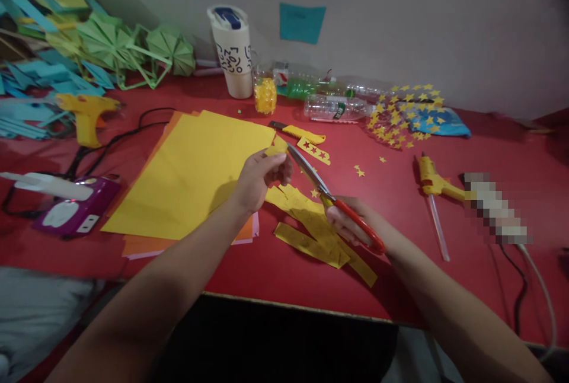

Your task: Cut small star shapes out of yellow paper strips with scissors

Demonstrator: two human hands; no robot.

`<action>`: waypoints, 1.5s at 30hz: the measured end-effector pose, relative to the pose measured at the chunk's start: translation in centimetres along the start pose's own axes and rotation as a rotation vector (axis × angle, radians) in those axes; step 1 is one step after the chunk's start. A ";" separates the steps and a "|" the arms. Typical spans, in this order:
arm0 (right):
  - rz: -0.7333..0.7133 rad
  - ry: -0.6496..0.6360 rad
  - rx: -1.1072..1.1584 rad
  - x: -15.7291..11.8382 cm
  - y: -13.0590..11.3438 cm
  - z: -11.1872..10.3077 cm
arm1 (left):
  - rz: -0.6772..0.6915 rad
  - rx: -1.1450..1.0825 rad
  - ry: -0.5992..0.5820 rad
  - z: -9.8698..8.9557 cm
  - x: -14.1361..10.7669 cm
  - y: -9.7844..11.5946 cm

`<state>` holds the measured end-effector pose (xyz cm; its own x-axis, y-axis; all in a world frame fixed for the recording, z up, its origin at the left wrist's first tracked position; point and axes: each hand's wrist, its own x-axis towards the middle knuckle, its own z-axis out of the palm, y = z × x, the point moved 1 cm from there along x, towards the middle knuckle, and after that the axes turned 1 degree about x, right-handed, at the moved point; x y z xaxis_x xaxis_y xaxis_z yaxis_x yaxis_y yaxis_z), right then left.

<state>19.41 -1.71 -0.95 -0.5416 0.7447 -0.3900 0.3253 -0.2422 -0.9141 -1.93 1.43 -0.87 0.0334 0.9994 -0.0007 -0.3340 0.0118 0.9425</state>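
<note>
Between the thumb and fingers of my left hand (260,178) is a small piece of yellow paper (276,147). My right hand (349,217) grips red-handled scissors (317,180), their blade tips at the paper's right edge. I cannot make out whether the blades touch it. Beneath both hands lie yellow paper strips (311,223), overlapping each other, with a few small cut stars near them. A yellow box cutter (304,134) and a strip with star-shaped holes (313,150) rest just beyond the scissors. Left of my left hand is a stack of yellow sheets (186,169).
A white tumbler (233,54), a container of yellow pieces (265,95) and plastic bottles (335,108) stand or lie along the wall. Glue guns (84,119) are at both sides, with cables. A purple power box (75,205) sits left; folded paper crafts (111,45) fill the back left.
</note>
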 end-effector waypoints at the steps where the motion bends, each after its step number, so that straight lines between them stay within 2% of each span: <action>1: 0.000 0.003 0.003 0.0 0.1 0.0 | -0.018 0.001 -0.020 0.0 0.0 -0.1; 12: -0.014 0.001 -0.029 0.0 0.3 -0.1 | 0.079 -0.006 0.114 -0.2 0.2 -0.2; 20: -0.027 -0.031 -0.095 0.0 0.3 -0.3 | 0.165 0.073 0.091 -0.1 0.0 0.0; 26: -0.082 -0.049 -0.113 0.0 0.2 -0.4 | 0.172 0.097 0.102 -0.1 0.0 0.0; 40: -0.092 -0.044 -0.142 -0.1 0.1 -0.4 | 0.157 0.064 0.127 -0.1 0.0 0.0; 45: -0.087 -0.046 -0.153 -0.2 0.0 -0.4 | 0.168 0.038 0.098 -0.1 0.0 0.1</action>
<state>19.82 -1.61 -0.85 -0.6068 0.7286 -0.3178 0.3876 -0.0778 -0.9185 -2.03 1.42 -0.80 -0.1122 0.9855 0.1273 -0.2913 -0.1551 0.9440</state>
